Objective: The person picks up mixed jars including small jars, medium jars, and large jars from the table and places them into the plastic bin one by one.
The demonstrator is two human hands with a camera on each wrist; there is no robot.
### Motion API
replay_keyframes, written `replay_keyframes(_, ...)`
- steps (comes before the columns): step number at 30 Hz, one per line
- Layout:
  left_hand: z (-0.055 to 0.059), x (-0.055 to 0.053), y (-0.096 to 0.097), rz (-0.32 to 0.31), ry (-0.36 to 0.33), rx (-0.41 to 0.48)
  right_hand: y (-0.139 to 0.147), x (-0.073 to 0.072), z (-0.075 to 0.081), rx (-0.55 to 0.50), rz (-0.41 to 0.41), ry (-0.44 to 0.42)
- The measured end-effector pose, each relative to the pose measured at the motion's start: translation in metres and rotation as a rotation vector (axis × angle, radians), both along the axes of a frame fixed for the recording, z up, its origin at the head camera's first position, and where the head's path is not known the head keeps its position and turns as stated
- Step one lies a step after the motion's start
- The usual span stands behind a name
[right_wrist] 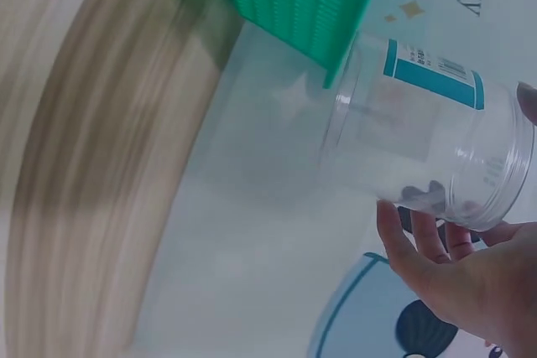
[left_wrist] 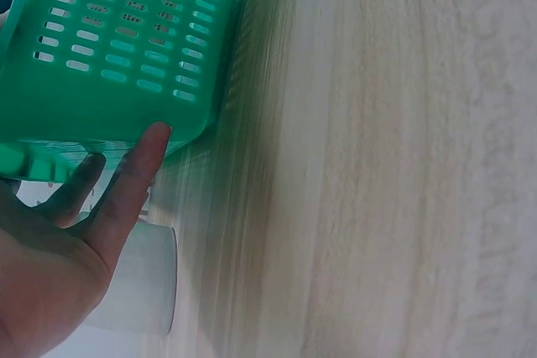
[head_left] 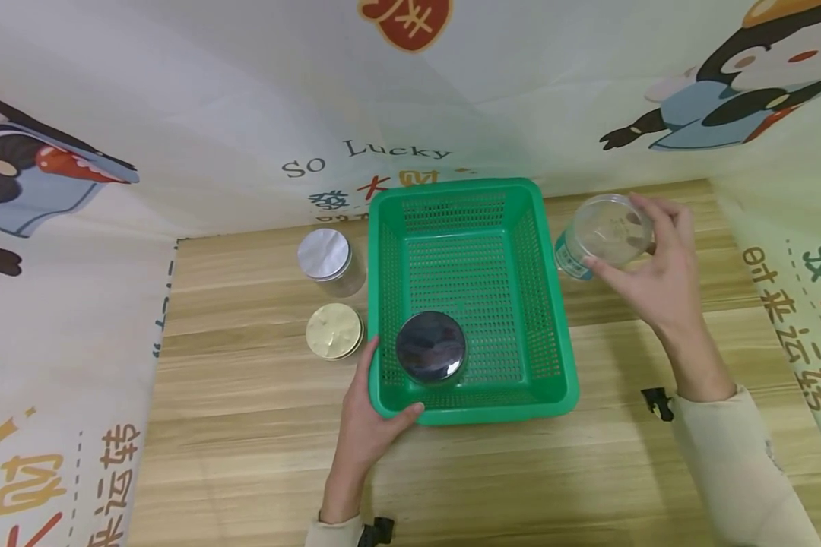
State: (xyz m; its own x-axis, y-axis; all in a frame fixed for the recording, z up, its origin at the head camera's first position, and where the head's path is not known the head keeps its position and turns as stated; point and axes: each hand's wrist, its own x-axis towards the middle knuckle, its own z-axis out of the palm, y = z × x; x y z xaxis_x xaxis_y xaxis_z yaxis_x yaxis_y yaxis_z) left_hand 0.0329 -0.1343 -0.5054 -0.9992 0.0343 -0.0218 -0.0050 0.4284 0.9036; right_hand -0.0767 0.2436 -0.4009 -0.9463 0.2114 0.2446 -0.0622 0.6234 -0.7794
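Observation:
A green plastic basket (head_left: 462,416) stands on the wooden table, with a dark-lidded jar (head_left: 430,347) inside at its near left corner. My left hand (head_left: 367,425) grips that same corner, thumb over the near rim; in the left wrist view the fingers (left_wrist: 134,182) lie against the outer wall. To the right of the basket, my right hand (head_left: 664,273) holds a clear plastic jar (head_left: 609,228) round its rim. No lid sits on it, and its teal and white label (right_wrist: 436,77) shows in the right wrist view. In that view the jar appears raised beside the basket wall.
Left of the basket stand a jar with a silver lid (head_left: 324,254) and a jar with a gold lid (head_left: 334,331). A printed white cloth (head_left: 232,114) hangs along the back and both sides of the wooden table (head_left: 246,456).

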Motion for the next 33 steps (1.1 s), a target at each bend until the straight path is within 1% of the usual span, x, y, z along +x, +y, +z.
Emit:
replay_keyframes(3,0.001,0.0,0.0,0.001,0.004,-0.001,-0.003,0.002,0.004,0.01,0.014,-0.001)
replay_keyframes(7,0.0,0.001,0.001,-0.007,0.014,0.006,-0.01,0.003,0.007,0.003,0.057,0.001)
replay_keyframes(11,0.001,0.002,0.0,-0.01,0.011,0.02,-0.018,0.006,0.009,0.001,0.092,0.015)
replay_keyframes(16,0.002,0.002,-0.001,-0.004,0.007,0.03,-0.031,0.011,0.011,0.007,0.165,0.017)
replay_keyframes(21,0.003,0.0,0.001,-0.02,0.001,0.036,-0.043,0.016,0.005,-0.007,0.233,0.019)
replay_keyframes(25,0.002,0.0,0.001,-0.017,-0.008,0.038,-0.054,0.02,-0.002,-0.016,0.273,0.043)
replay_keyframes(28,0.002,0.001,0.0,-0.012,-0.006,0.037,-0.06,0.022,-0.006,-0.019,0.292,0.05)
replay_keyframes(33,0.002,0.0,-0.001,-0.015,0.002,0.032,-0.066,0.024,-0.009,-0.026,0.304,0.03)
